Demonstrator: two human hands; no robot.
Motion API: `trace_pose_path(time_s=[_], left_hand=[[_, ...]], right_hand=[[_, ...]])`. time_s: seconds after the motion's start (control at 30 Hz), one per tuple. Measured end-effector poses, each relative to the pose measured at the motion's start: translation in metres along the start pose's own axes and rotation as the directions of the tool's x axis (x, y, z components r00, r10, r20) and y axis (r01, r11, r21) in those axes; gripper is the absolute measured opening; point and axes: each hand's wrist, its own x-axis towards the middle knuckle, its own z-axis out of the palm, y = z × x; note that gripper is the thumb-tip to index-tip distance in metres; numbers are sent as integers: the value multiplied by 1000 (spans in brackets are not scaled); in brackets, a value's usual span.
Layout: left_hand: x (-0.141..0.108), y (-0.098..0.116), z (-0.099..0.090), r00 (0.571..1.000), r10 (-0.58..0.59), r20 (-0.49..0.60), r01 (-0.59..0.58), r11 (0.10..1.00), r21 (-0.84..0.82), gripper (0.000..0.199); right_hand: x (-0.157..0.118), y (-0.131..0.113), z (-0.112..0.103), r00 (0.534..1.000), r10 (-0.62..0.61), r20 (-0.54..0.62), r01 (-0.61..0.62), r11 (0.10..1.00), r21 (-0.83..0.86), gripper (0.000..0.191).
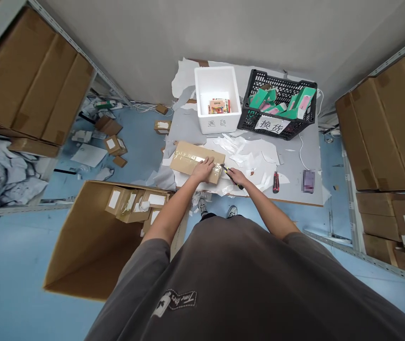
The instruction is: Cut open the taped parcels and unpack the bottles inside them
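Observation:
A taped brown cardboard box (188, 160) lies on the table in front of me. My left hand (203, 169) rests on top of its right part, fingers stretched out across the cardboard. In my right hand (237, 177) is a black and yellow utility knife (229, 173), its tip at the right end of the box, by the tape. Whether the blade has gone through the tape is too small to make out. Crumpled white paper (241, 148) spreads behind and beside the box.
A white foam bin (218, 124) with small packets and a black crate (252, 113) of green boxes stand at the back. A red and black cutter (276, 182) lies at the right. An open carton (71, 255) holding small boxes is at my left; shelves flank both sides.

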Motion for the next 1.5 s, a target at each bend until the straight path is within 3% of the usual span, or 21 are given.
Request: trace_pose_path(time_s=[0.17, 0.27, 0.4, 0.53, 0.67, 0.8, 0.93, 1.07, 1.33, 1.5], left_hand=[[4, -1, 1, 999, -37, 38, 36, 999, 28, 113], [9, -3, 0, 998, -43, 56, 40, 998, 42, 114], [13, -2, -4, 995, -60, 74, 58, 998, 32, 114], [9, 0, -6, 995, -58, 77, 57, 998, 23, 116], [3, -6, -8, 999, -36, -7, 35, 995, -98, 106], [14, -15, -18, 986, -109, -125, 90, 985, -145, 79], [40, -15, -29, 994, -91, -62, 87, 994, -64, 96], [54, -13, -30, 996, -29, -82, 28, 999, -16, 86], [54, -33, -2, 988, 86, -130, -85, 996, 19, 59], [55, -35, 32, 960, 88, -266, -94, 996, -8, 51]], right_hand=[[1, -5, -11, 999, -32, 20, 36, 978, -206, 31], [1, -6, -16, 997, -31, 76, 45, 979, -197, 29], [-2, -8, 0, 990, -21, 140, 39, 991, -125, 30], [-15, 0, 24, 989, -69, 129, 91, 980, -177, 28], [-32, 17, 17, 987, -22, 156, 45, 988, -148, 34], [-38, 25, -3, 998, 23, 51, -17, 993, -121, 44], [-33, 20, -12, 997, -42, -58, 32, 988, -153, 41], [-24, 13, -12, 983, -137, -120, 102, 959, -263, 35], [-3, 7, -15, 972, -195, -134, 111, 875, -472, 34], [11, 6, -18, 935, -317, -156, 175, 800, -574, 31]])
